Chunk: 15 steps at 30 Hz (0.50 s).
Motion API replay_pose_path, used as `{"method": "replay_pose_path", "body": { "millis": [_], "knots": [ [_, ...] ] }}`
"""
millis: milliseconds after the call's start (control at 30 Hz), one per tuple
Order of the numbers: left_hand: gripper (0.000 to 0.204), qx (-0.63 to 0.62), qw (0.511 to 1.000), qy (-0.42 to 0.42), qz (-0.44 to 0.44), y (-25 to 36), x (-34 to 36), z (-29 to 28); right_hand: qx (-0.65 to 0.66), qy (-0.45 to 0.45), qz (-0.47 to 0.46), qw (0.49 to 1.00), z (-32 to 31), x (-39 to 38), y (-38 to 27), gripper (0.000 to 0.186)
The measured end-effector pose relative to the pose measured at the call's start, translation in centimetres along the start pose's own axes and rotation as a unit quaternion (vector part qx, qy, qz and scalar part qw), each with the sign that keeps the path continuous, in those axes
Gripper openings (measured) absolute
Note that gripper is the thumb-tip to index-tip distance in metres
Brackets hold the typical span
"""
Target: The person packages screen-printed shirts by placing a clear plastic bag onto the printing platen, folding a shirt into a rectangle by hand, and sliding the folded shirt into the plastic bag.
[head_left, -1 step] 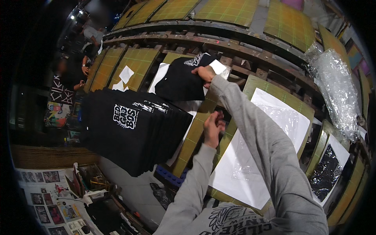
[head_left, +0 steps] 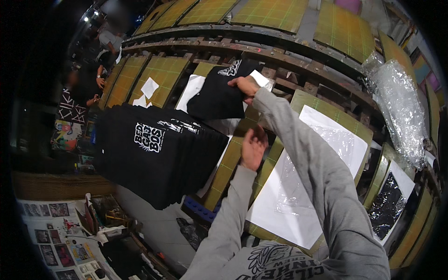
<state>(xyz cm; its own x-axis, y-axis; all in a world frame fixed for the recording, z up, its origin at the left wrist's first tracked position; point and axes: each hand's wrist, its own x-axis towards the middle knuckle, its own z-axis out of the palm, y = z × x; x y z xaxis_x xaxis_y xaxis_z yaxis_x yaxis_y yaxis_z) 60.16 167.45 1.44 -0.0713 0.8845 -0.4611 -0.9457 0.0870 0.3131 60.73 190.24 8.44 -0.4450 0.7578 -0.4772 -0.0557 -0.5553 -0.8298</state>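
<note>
My right hand (head_left: 244, 87) reaches far forward and pinches the right edge of a folded black T-shirt (head_left: 215, 95) with a white print. That shirt lies just behind a tall stack of folded black T-shirts (head_left: 126, 161) with the same kind of white print. Nearer to me, my left hand (head_left: 253, 148) is held palm up with its fingers apart and nothing in it. It hovers over a yellow-green board, to the right of the stack. A clear plastic bag (head_left: 295, 189) lies flat on a white sheet (head_left: 305, 233) to the right, partly hidden under my right forearm.
Crumpled clear plastic (head_left: 402, 109) is heaped at the right. Below it, a bagged black garment (head_left: 388, 205) rests on white paper. Rows of yellow-green boards (head_left: 268, 14) sit on metal rails (head_left: 298, 63). Other people (head_left: 108, 42) are at the far left.
My left hand has shifted slightly up and its fingers have spread. The shirt at my right hand has tilted a little, so more of its print shows.
</note>
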Motion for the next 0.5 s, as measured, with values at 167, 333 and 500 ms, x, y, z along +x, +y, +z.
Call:
{"method": "replay_pose_path", "body": {
  "millis": [167,333,500],
  "knots": [
    [0.047,-0.197,0.958,-0.172,0.119,3.6,4.4,-3.5,0.087,-0.099,-0.023,0.991,-4.9,-18.2,-6.0,0.023],
    [0.066,-0.094,0.941,-0.274,-0.176,3.1,-3.4,2.3,0.127,0.053,-0.058,0.989,-16.8,-37.7,-4.4,0.029],
    [0.076,0.417,0.873,-0.233,-0.102,-2.8,-6.3,4.2,0.108,0.188,0.088,0.972,-25.6,-44.1,5.1,0.028]
  ]
}}
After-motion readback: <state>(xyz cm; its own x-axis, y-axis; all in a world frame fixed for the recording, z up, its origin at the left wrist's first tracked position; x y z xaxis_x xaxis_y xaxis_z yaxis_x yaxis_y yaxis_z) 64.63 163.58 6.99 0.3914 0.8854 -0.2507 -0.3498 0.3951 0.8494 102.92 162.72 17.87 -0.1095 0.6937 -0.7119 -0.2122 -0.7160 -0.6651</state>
